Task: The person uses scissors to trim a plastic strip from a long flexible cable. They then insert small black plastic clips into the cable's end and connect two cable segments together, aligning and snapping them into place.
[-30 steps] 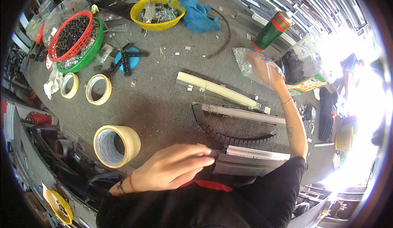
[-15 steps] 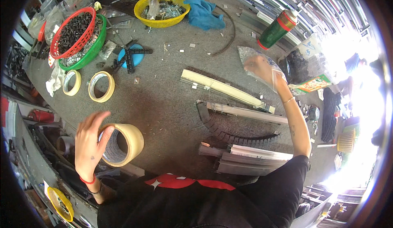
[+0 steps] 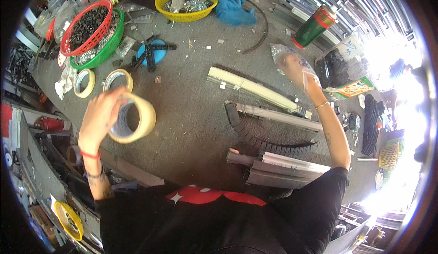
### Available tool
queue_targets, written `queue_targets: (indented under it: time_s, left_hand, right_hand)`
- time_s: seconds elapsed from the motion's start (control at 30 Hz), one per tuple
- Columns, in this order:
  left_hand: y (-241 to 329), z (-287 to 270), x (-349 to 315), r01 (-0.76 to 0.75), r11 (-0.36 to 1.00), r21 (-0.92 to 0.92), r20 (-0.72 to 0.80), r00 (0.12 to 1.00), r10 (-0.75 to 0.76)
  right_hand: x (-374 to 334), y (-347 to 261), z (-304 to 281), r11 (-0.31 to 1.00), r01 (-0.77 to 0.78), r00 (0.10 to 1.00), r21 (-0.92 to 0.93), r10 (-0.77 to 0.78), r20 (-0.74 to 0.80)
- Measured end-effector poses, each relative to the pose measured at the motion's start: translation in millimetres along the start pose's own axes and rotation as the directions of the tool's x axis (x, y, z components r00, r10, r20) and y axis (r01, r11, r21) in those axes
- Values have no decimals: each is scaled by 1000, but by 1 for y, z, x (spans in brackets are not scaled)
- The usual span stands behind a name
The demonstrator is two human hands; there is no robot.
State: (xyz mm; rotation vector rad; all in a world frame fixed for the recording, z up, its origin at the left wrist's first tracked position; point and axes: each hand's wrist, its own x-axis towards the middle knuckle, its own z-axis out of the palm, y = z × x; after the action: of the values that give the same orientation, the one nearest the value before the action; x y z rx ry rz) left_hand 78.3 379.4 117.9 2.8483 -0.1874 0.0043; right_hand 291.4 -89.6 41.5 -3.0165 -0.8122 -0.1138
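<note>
At the left, my left hand [image 3: 99, 116] is closed on the near edge of a wide roll of pale yellow tape [image 3: 147, 118], which is tilted with its hollow core showing. My right hand [image 3: 293, 68] is inside a clear plastic bag [image 3: 279, 53] that reaches down to the wrist. Through the film its fingers look curled; what they hold is blurred and hidden. Two narrower tape rolls, one [image 3: 84, 83] apart on the left and one [image 3: 119, 77] just beyond my left hand, stand on the grey work surface [image 3: 182, 103].
A red basket [image 3: 104, 34] of dark parts rests on a green one [image 3: 116, 39]. Farther back are a yellow basket [image 3: 186, 17] and blue cloth [image 3: 230, 7]. A green spray can [image 3: 310, 29] stands beyond my right hand; pale profiles [image 3: 251, 89] and a black slotted strip [image 3: 255, 142] lie nearer.
My left hand has closed on the wide tape roll and moved it away from my body. The right hand stays in the bag with little movement. The whole view has shifted slightly.
</note>
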Motion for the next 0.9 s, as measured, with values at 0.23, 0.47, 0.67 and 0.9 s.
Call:
queue_targets:
  time_s: [0.23, 0.47, 0.67, 0.9]
  left_hand:
    - [78, 11, 13, -119, 992, 29, -419, 900, 120]
    - [137, 120, 35, -367, 894, 257, -234, 874, 426]
    - [150, 143, 41, -303, 900, -313, -229, 944, 238]
    - [157, 119, 41, -223, 309, -925, -217, 975, 53]
  right_hand:
    - [-20, -1, -17, 995, -13, 996, 104, 21, -83]
    - [-61, 0, -91, 787, -282, 946, 549, 132, 296]
    - [-108, -38, -136, 872, -324, 946, 367, 308, 104]
    - [-113, -74, -145, 458, -200, 953, 866, 295, 64]
